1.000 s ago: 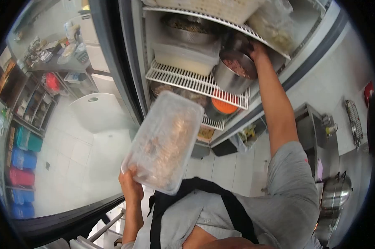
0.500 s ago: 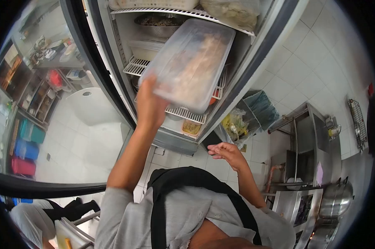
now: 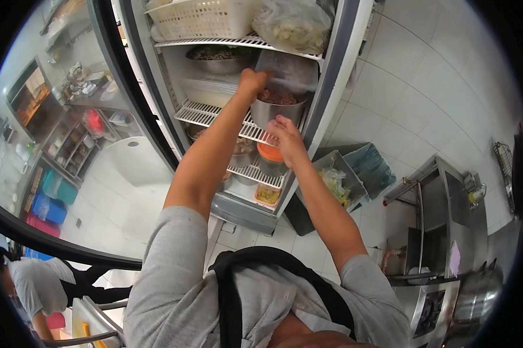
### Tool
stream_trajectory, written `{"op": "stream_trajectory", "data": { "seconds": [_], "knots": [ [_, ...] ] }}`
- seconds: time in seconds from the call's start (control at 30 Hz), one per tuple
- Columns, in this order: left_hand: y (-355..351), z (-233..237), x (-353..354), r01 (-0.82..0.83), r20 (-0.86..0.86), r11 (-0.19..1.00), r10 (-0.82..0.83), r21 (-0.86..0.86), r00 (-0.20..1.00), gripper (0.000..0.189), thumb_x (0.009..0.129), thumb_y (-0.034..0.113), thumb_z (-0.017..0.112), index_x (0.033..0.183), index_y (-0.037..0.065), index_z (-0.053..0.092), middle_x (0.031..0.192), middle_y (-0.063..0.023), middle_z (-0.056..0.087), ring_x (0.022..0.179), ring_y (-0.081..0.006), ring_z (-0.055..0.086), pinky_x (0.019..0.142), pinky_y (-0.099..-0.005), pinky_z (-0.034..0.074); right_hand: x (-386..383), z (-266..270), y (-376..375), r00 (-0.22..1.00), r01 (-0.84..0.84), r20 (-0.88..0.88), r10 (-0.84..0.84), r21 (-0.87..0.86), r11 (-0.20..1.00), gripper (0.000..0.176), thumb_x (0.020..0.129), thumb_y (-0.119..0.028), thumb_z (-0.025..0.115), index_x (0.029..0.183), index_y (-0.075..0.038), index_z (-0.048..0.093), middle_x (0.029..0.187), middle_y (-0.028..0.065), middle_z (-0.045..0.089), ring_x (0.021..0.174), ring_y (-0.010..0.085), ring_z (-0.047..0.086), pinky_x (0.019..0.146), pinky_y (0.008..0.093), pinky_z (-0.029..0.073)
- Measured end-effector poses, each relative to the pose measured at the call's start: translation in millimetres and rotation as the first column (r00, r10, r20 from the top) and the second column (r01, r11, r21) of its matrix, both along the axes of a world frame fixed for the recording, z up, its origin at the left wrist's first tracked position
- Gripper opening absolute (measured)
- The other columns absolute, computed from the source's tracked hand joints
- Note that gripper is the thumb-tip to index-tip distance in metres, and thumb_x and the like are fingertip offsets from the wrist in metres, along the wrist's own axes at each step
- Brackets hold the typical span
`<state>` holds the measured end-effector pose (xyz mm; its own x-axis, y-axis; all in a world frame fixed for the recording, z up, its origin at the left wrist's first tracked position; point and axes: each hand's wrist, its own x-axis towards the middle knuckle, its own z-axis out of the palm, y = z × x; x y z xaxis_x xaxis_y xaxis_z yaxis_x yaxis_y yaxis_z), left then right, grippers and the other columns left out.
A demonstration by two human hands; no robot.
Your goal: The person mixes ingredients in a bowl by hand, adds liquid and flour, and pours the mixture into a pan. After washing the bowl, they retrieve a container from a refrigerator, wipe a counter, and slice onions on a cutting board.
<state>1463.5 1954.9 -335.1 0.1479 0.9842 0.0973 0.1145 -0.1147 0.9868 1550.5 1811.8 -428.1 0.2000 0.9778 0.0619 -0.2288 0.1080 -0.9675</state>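
Inside the fridge, a translucent lidded plastic container (image 3: 293,68) is on the middle shelf level, behind and above a metal pot (image 3: 276,113) of dark reddish-brown food. My left hand (image 3: 254,81) is closed at the container's left side, its fingertips partly hidden. My right hand (image 3: 287,142) is in front of the pot's lower part, fingers bent and apart, with nothing visible in them. Just below that hand is an orange-lidded jar (image 3: 270,156) on the lower shelf. Left of the container are a metal bowl (image 3: 221,61) of food and another lidded plastic container (image 3: 206,93).
A white basket (image 3: 200,22) and a plastic bag of pale food (image 3: 293,26) occupy the upper shelf. The fridge's glass door (image 3: 157,145) stands open at left. Bins (image 3: 354,174) are beside the fridge at right. Another person (image 3: 38,284) bends at the lower left.
My left hand has moved the plastic container deeper into the fridge, uncovering the metal pot. My right hand has risen from near my body to the front of the pot.
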Motion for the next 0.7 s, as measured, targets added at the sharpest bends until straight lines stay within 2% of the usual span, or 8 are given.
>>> {"op": "stream_trajectory", "data": {
  "seconds": [0.03,0.13,0.17,0.3,0.4,0.57,0.67,0.7],
  "knots": [
    [6.5,-7.6,-3.1,-0.027,-0.147,0.995,0.042,0.099,0.988,0.035,0.069,0.019,0.067,0.086,-0.011,0.062,0.081,-0.023,0.065,0.074,-0.0307,0.066,0.062,-0.0393,0.051,3.1,2.3,7.1,0.999,-0.008,-0.054,0.007,-0.015,1.0,0.05,0.086,-0.022,0.061,0.126,0.001,0.041,0.118,0.0114,0.052,0.102,0.0189,0.053,0.084,0.0328,0.046],
    [15.7,-19.1,-11.8,-0.079,-0.391,0.885,0.281,0.459,0.877,0.037,0.065,0.014,0.066,0.094,-0.009,0.062,0.092,-0.0285,0.063,0.089,-0.036,0.064,0.076,-0.0421,0.05,8.7,-5.5,35.9,0.991,0.034,-0.129,-0.035,-0.01,0.999,0.038,0.085,-0.022,0.063,0.114,-0.001,0.05,0.104,0.0088,0.057,0.096,0.0188,0.055,0.081,0.0328,0.046],
    [17.9,-19.9,-16.9,-0.064,-0.423,0.878,0.291,0.475,0.858,0.044,0.065,0.016,0.067,0.103,-0.006,0.061,0.101,-0.0296,0.061,0.102,-0.0391,0.058,0.088,-0.0437,0.046,12.6,-8.0,42.6,0.985,0.002,-0.17,-0.003,-0.003,1.0,0.028,0.084,-0.022,0.064,0.104,-0.004,0.054,0.095,0.0058,0.058,0.091,0.0182,0.056,0.079,0.0327,0.047],
    [11.0,-34.8,-19.3,-0.151,-0.208,0.864,0.28,0.481,0.937,0.053,0.072,0.021,0.067,0.116,-0.007,0.054,0.112,-0.0281,0.057,0.107,-0.0409,0.054,0.092,-0.042,0.043,2.9,-16.4,53.1,0.978,0.113,-0.18,-0.107,0.021,0.993,0.027,0.085,-0.019,0.062,0.105,-0.003,0.054,0.095,0.0057,0.059,0.089,0.0169,0.057,0.078,0.033,0.046],
    [-22.1,-43.3,-28.6,-0.254,-0.07,0.74,0.376,0.622,0.924,0.053,0.076,0.024,0.068,0.118,-0.006,0.054,0.114,-0.0262,0.058,0.109,-0.0377,0.055,0.092,-0.0383,0.043,-1.6,-10.7,43.9,0.975,0.138,-0.182,-0.13,0.029,0.99,0.03,0.085,-0.018,0.062,0.107,-0.001,0.052,0.097,0.0069,0.059,0.09,0.0177,0.057,0.078,0.0334,0.046],
    [-131.6,-93.9,-120.3,-0.047,-0.137,0.908,0.113,0.417,0.984,0.046,0.084,0.018,0.062,0.123,-0.005,0.05,0.115,-0.0194,0.059,0.108,-0.0246,0.056,0.093,-0.0328,0.043,-8.3,-9.8,27.2,0.974,0.062,-0.221,-0.053,0.032,0.998,0.033,0.087,-0.017,0.062,0.112,0.001,0.05,0.115,0.0129,0.055,0.107,0.0244,0.054,0.088,0.0397,0.046],
    [-202.5,-183.8,-198.3,0.0,-0.232,0.999,-0.01,-0.043,0.973,0.041,0.089,0.021,0.06,0.12,-0.004,0.053,0.116,-0.0147,0.06,0.105,-0.0202,0.057,0.092,-0.0317,0.044,-20.3,-10.7,-11.8,0.904,-0.347,-0.243,0.352,0.067,0.936,0.031,0.088,-0.019,0.059,0.111,0.0,0.048,0.104,0.011,0.057,0.102,0.022,0.056,0.086,0.0366,0.046],
    [-223.9,-263.1,-235.2,-0.078,-0.383,0.994,0.042,-0.079,0.923,0.042,0.087,0.022,0.061,0.119,-0.004,0.054,0.112,-0.0159,0.062,0.104,-0.0217,0.058,0.091,-0.0334,0.046,-23.9,-23.0,-23.8,0.838,-0.491,-0.249,0.485,0.044,0.87,0.028,0.09,-0.02,0.056,0.108,0.0,0.05,0.106,0.0129,0.058,0.103,0.0236,0.056,0.087,0.038,0.046]
  ]
}}
